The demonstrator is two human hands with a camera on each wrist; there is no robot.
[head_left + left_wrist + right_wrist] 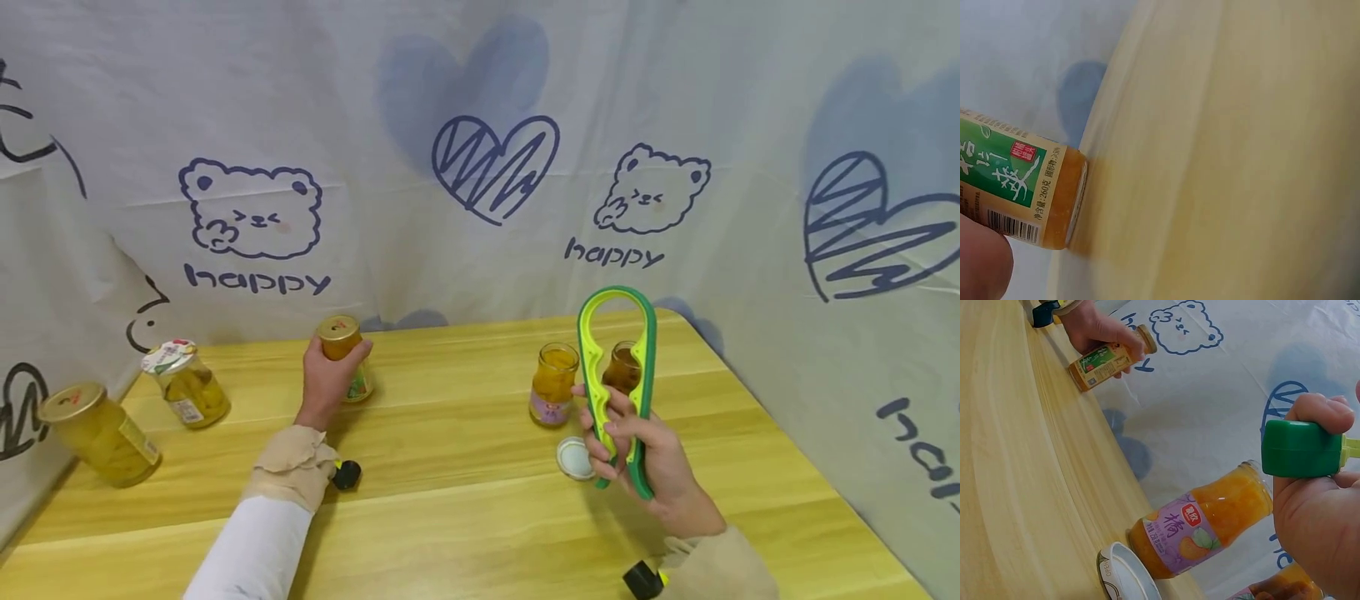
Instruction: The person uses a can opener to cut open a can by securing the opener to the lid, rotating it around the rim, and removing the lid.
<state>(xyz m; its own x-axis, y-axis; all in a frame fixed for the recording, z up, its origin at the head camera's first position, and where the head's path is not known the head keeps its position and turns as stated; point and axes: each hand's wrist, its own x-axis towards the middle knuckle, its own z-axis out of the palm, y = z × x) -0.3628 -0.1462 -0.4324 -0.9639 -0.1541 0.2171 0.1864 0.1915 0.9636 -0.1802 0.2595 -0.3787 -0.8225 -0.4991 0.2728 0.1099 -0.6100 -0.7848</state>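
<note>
Two hands are engaged, each with fingers curled around one item. The right hand (654, 462) grips the handles of a green-and-yellow jar opener (648, 367), raised over the right part of the wooden table (450, 517), in front of a dark-filled jar (619, 367). The opener's long axis stands near upright in the head view: rounded loop at the top, two handle ends at the bottom. The left hand (330, 375) wraps fingers and thumb around the upper body of a green-labelled jar (1010, 181), near the table's far edge, axis near vertical, gold lid (339, 327) uppermost; contact between its base and the table cannot be confirmed. Its label reads "净含量:260克", with a barcode alongside. A purple-labelled jar (552, 392) of orange fruit stands uncapped at right, marked "橘"; the loose lid (574, 458) just beside it carries "OPEN" on its rim. The backdrop cloth (390, 250) bears "happy" beneath each bear drawing.
</note>
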